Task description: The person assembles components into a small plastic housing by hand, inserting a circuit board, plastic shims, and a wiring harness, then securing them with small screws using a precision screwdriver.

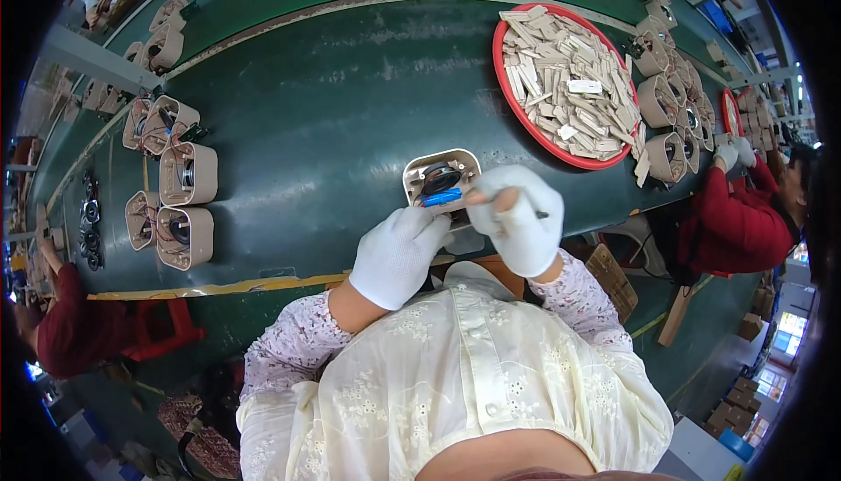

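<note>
On the green bench in front of me lies a beige plastic speaker housing (476, 159), its open side facing up. Inside it show a round black speaker (442, 181) and a blue cylinder like a battery (441, 198). My left hand (394, 255), in a white glove, is closed on the housing's near left edge. Over the near right edge, my right hand (524, 225) is gloved too, with bare fingertips bent into a pinch. A small dark tip pokes out beside its fingers; what it belongs to, I cannot make out.
A red round basin (502, 78) heaped with beige plastic strips (569, 78) stands to the right. Beige housings (188, 174) with wires sit at left; more (661, 100) cluster beyond the basin. Co-workers in red sit at both sides. The bench's yellow edge (263, 286) runs near me.
</note>
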Tool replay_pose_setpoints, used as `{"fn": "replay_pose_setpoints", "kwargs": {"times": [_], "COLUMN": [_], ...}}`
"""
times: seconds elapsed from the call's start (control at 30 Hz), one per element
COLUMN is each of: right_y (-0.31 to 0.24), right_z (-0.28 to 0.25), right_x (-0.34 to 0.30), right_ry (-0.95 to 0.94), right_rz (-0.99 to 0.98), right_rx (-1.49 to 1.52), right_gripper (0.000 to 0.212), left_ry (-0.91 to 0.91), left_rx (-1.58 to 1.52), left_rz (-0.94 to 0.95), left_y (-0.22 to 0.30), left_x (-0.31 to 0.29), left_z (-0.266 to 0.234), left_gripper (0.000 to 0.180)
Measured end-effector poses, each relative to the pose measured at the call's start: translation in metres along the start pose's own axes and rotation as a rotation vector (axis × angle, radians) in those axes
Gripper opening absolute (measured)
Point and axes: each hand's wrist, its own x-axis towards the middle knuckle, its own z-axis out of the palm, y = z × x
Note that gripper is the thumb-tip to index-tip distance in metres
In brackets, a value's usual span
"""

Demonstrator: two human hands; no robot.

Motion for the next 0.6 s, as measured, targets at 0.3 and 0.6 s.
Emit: {"fn": "replay_pose_setpoints", "kwargs": {"times": [0.3, 0.6], "right_y": [0.02, -0.035], "right_z": [-0.002, -0.079], "right_x": [-0.003, 0.06], "right_ry": [-0.019, 0.117], "right_rz": [-0.126, -0.355], "right_rx": [-0.255, -1.329], "right_gripper": [0.028, 0.021], "left_ry": [0.09, -0.032], "left_rx": [-0.034, -0.156], "left_rz": [0.141, 0.11], "left_y": [-0.011, -0.029], "left_x": [-0.001, 0.017], "left_z": [-0.001, -0.013], "left_gripper": [0.029, 0.048]}}
